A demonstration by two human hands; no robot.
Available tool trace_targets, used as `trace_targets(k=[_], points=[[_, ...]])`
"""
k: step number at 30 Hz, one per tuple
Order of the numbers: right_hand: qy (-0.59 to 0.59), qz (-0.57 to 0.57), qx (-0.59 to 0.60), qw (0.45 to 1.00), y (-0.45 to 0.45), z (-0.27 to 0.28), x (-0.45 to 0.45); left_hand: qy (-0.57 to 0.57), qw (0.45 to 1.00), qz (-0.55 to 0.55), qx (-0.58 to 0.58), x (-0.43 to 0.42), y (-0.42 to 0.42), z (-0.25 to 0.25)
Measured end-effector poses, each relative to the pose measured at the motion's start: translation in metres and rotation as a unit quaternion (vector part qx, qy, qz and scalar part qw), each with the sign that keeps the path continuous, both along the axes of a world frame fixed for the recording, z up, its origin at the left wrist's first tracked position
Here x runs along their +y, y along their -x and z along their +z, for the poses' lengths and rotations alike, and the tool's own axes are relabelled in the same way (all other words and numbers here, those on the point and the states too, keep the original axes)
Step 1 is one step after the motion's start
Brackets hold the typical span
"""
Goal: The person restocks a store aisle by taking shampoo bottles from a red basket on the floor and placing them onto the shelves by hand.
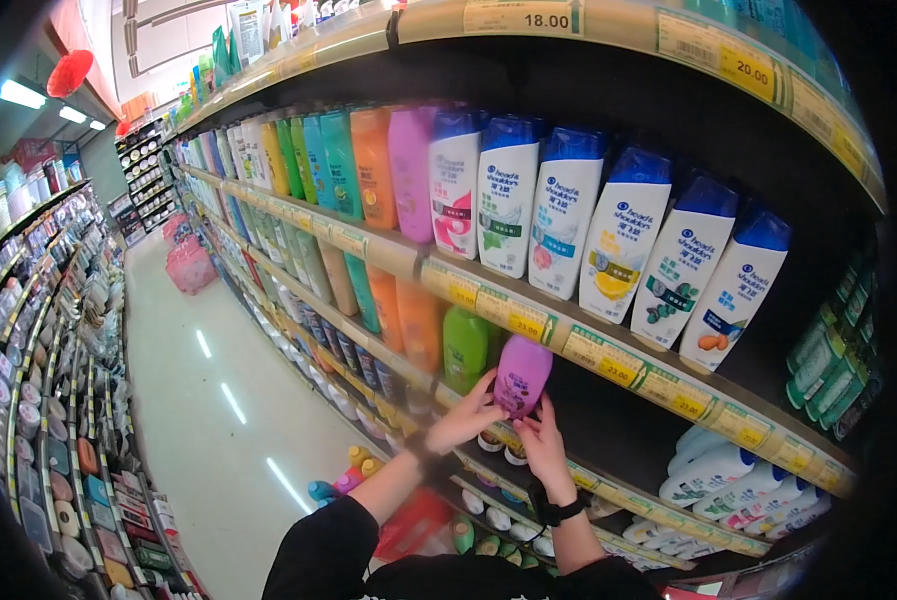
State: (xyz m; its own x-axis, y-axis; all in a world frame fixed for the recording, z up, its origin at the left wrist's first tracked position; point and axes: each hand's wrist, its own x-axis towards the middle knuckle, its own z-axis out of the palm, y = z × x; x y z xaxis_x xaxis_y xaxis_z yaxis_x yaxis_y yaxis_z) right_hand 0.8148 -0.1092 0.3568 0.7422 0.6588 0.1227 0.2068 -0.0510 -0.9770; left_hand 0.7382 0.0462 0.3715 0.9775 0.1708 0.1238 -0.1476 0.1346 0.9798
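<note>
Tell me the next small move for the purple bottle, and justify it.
Probably ease the purple bottle onto the shelf beside the green bottle: the left hand and right hand both have its lower part, it is already close by the green one, and dark, open-looking space shows to its right.

There are two hands (pixel 466 415), one purple bottle (pixel 524 374) in them, one green bottle (pixel 466 345) just at left, and six blue-capped white bottles (pixel 566 225) standing on the shelf (pixel 405 254) above.
</note>
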Motion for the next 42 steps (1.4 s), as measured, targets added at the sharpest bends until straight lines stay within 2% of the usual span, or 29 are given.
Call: trace_targets(k=[4, 6, 9, 15, 24, 27, 33, 37, 39, 42], points=[[-0.077, 0.05, 0.035, 0.995, -0.007, -0.016, 0.002, 0.047, 0.999, -0.006, 0.0, -0.01, 0.006, 0.022], [-0.134, 0.085, 0.108, 0.981, -0.007, -0.013, 0.003, 0.081, 0.996, -0.01, 0.028, -0.012, 0.005, 0.028], [-0.191, 0.118, 0.129, 0.966, -0.011, -0.007, 0.007, 0.106, 0.994, -0.012, -0.009, -0.009, -0.01, 0.012], [-0.187, 0.061, 0.153, 0.968, -0.02, -0.009, 0.016, 0.111, 0.991, 0.058, 0.036, -0.015, -0.032, 0.02], [-0.203, 0.034, 0.16, 0.965, -0.036, -0.013, 0.027, 0.053, 0.994, 0.092, -0.017, -0.015, -0.057, 0.015], [-0.202, 0.029, 0.137, 0.969, -0.041, -0.013, 0.031, 0.101, 0.991, 0.084, -0.003, -0.016, -0.06, 0.019], [-0.203, 0.017, 0.12, 0.972, -0.048, -0.021, 0.036, 0.13, 0.989, 0.07, -0.032, -0.01, -0.071, -0.005], [-0.216, 0.019, 0.133, 0.967, -0.044, -0.022, 0.036, 0.118, 0.989, 0.065, -0.057, -0.014, -0.063, -0.002], [-0.199, 0.009, 0.123, 0.972, -0.037, -0.015, 0.031, 0.119, 0.992, 0.031, -0.012, -0.014, -0.057, -0.001], [-0.198, 0.024, 0.119, 0.973, -0.02, 0.002, 0.023, 0.088, 0.995, 0.036, -0.018, -0.019, -0.05, 0.0]])
